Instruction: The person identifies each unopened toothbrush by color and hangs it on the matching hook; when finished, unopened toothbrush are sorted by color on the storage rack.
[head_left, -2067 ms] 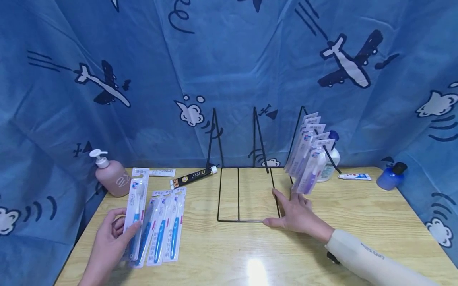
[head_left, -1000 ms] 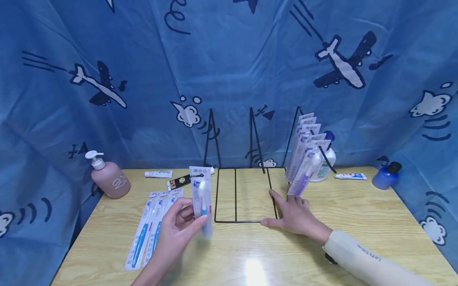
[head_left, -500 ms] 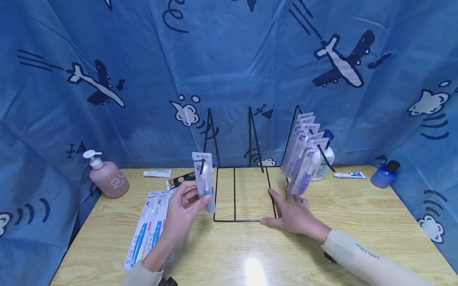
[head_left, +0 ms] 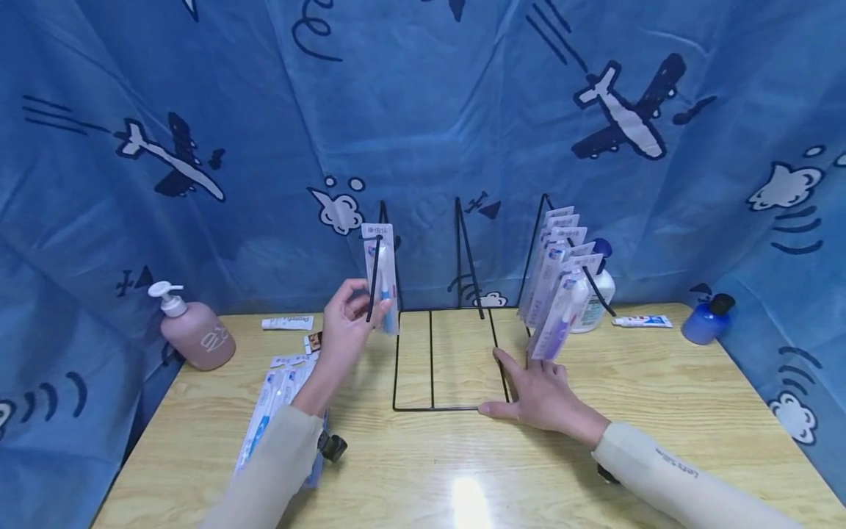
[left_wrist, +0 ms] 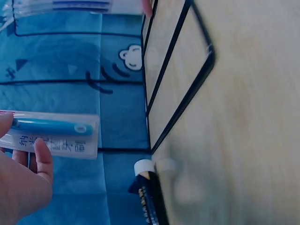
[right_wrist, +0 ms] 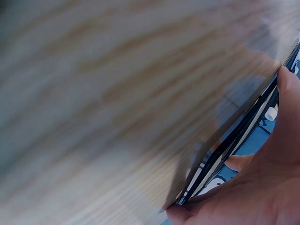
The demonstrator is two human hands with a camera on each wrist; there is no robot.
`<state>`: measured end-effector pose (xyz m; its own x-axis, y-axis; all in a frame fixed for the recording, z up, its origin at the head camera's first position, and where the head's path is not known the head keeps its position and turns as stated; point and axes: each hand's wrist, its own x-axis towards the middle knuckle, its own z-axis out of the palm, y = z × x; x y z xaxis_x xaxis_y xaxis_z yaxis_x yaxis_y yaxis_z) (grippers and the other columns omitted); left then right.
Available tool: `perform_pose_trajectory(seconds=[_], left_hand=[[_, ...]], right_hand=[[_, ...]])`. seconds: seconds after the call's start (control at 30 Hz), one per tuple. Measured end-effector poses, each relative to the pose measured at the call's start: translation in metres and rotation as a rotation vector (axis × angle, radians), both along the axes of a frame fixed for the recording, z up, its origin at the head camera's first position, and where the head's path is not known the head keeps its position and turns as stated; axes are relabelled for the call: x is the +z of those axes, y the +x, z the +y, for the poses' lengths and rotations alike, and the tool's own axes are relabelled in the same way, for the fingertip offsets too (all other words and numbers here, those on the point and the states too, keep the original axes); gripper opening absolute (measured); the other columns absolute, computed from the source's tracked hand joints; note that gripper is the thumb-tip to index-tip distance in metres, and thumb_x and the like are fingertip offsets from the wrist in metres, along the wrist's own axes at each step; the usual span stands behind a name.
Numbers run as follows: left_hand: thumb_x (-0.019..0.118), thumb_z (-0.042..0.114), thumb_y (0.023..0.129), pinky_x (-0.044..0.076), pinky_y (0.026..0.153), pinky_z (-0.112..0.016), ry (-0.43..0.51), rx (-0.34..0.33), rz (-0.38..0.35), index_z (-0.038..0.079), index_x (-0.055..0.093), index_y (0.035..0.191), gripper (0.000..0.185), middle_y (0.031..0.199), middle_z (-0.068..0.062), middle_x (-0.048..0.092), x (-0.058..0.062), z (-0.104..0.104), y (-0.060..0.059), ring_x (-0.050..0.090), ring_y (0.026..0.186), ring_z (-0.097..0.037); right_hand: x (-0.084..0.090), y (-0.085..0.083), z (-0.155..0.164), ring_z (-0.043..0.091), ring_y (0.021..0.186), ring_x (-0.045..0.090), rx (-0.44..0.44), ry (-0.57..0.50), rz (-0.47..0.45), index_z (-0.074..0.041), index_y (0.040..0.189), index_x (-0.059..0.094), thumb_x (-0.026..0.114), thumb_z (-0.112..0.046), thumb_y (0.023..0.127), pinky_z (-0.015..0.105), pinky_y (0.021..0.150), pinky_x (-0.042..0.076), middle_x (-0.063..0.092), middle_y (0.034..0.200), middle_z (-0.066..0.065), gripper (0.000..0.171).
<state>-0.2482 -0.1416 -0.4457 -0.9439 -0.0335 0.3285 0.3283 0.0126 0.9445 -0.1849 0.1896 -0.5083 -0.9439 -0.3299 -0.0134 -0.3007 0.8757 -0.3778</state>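
My left hand (head_left: pixel 346 319) pinches a blister-packed blue toothbrush (head_left: pixel 388 279) by its lower part, thumb in front. The pack stands upright, its top hole on the left prong of a black wire rack (head_left: pixel 432 360). In the left wrist view the thumb and fingers grip the pack's (left_wrist: pixel 84 136) edges. My right hand (head_left: pixel 545 397) rests on the rack's base, thumb and fingers spread over the wires; the right wrist view shows fingertips on the wire. Several packed purple toothbrushes (head_left: pixel 558 316) hang on the right prong. The middle prong is bare.
More packed blue toothbrushes (head_left: pixel 267 400) lie at left, partly under my left forearm. A pink pump bottle (head_left: pixel 198 334), a white tube (head_left: pixel 287 323) and a black tube (left_wrist: pixel 149 199) are nearby. Behind the purple packs stands a white bottle (head_left: pixel 598 301); a small tube (head_left: pixel 641 321) and blue bottle (head_left: pixel 706 322) lie beyond.
My left hand has carried the toothbrush pack from the pile at left to the left prong, then slid it back and up along it. My right hand has stayed on the rack base.
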Motion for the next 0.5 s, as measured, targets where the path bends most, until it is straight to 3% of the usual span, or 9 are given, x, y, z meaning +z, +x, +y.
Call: perform_pose_trajectory(seconds=[0.13,0.27,0.5], left_hand=[[0.078,0.003,0.101,0.058,0.078,-0.027,-0.039,-0.027,0.037,0.001,0.062,0.123,0.027,0.119,-0.023,0.078,0.005,0.000,-0.022,0.075,0.096,-0.018],[0.078,0.003,0.101,0.058,0.082,-0.026,-0.068,-0.031,0.047,-0.003,0.062,0.122,0.026,0.119,-0.023,0.078,0.006,-0.001,-0.035,0.074,0.096,-0.015],[0.083,0.014,0.099,0.056,0.081,-0.026,-0.135,-0.002,0.023,0.001,0.063,0.130,0.038,0.119,-0.017,0.076,0.005,-0.007,-0.039,0.070,0.101,-0.022]], right_hand=[[-0.010,-0.004,0.002,0.077,0.139,0.033,0.000,-0.012,0.026,-0.011,0.169,0.040,0.073,-0.081,0.087,0.083,0.107,0.032,0.015,0.161,0.055,0.113],[-0.011,-0.003,0.001,0.078,0.140,0.031,0.003,-0.024,0.037,-0.011,0.168,0.041,0.073,-0.082,0.086,0.083,0.105,0.031,0.010,0.162,0.055,0.113],[0.002,0.001,-0.001,0.077,0.142,0.029,0.003,-0.005,0.009,-0.009,0.168,0.042,0.076,-0.076,0.088,0.082,0.104,0.035,0.012,0.161,0.056,0.110]])
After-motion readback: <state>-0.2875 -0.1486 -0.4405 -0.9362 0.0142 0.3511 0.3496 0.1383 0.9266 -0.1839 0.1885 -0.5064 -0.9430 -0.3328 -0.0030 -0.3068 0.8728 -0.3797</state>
